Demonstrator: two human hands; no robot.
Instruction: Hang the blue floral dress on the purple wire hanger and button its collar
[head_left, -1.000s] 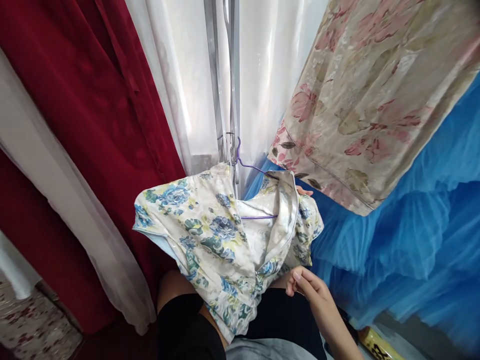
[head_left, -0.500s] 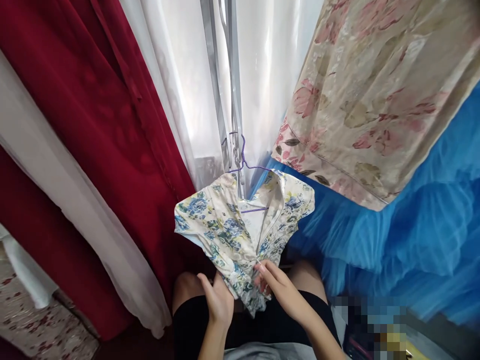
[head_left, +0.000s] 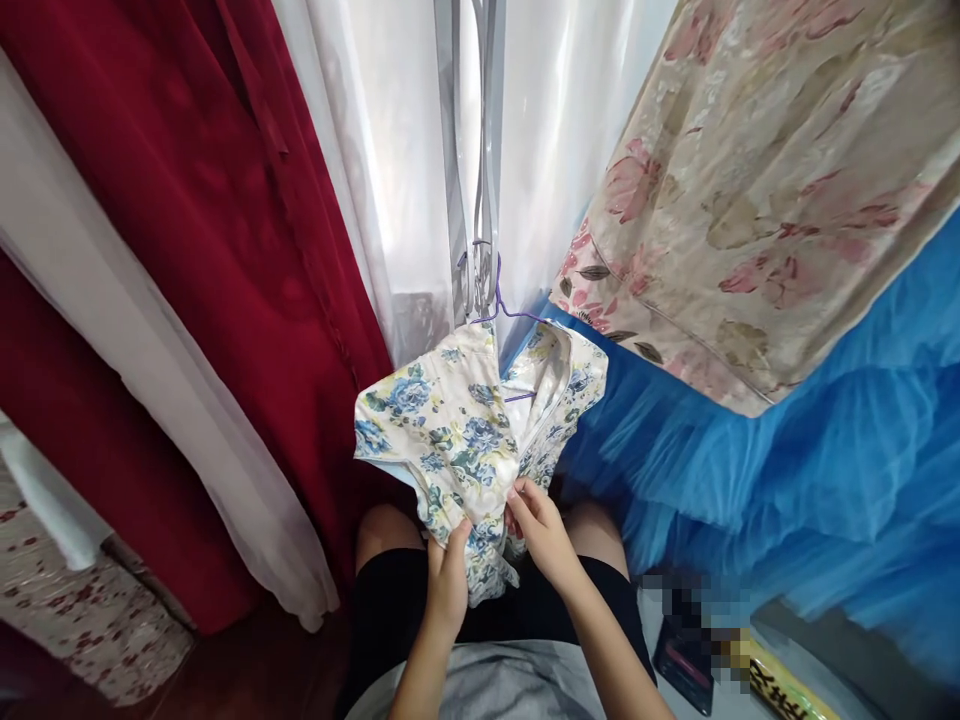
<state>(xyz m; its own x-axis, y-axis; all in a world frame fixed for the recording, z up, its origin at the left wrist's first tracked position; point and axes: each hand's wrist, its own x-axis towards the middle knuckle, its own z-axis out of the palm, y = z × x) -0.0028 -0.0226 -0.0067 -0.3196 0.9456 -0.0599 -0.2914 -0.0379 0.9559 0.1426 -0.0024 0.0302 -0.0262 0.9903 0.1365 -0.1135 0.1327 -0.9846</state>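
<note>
From where I stand, the blue-flowered top point(head_left: 465, 430) hangs on a purple hanger point(head_left: 525, 316), its lower part hanging just over the black shorts point(head_left: 386, 620) of the seated person. The hanger's hook is up by some grey straps point(head_left: 448, 120) in front of a white curtain point(head_left: 547, 130); exactly what it catches on I can't make out.

Both hands are on the cloth. The left hand point(head_left: 448, 590) has it at the lower left edge, thumb lying on the front and the other fingers mostly out of sight behind, a narrow grip closed over the fabric. The right hand point(head_left: 541, 535) pinches a little higher, thumb and fingertips drawn together just below the point of the V neckline.

The relation that counts, to my eye, is between that right pinch and the front opening: the top's length runs from the hanger down toward the lap, the neck edges slope in and meet right above the fingertips, so the right hand is much the nearer to the opening, while the left sits lower and off to its side. Through the neckline the hanger's bar shows, well above both grips.

Red fabric point(head_left: 225, 260) drapes to the left; on the right, a pink-flowered cloth point(head_left: 750, 200) hangs over blue tulle point(head_left: 750, 480), with a yellow packet point(head_left: 787, 690) low down near it.
</note>
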